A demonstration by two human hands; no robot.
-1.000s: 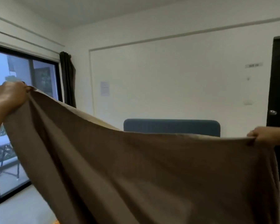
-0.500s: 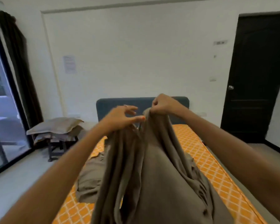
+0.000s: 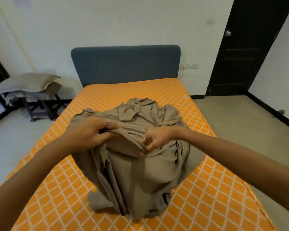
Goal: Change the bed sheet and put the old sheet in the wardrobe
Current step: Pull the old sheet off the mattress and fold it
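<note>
We find the taupe bed sheet (image 3: 137, 157) bunched mid-mattress (image 3: 207, 197), orange margin bare on every side. Its long axis runs headboard-to-foot. Left hand (image 3: 90, 132) and right hand (image 3: 154, 139) each pinch one raised fold.

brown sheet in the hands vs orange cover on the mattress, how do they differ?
The brown sheet is plain; the orange cover has a white diamond grid. The brown sheet is bunched in a loose heap, gripped by the left hand and right hand; the orange cover lies flat and smooth, with no hand on it. Both are on the bed.

Even soft indoor light; faint shadows; wide-angle edge distortion; slight blur
</note>
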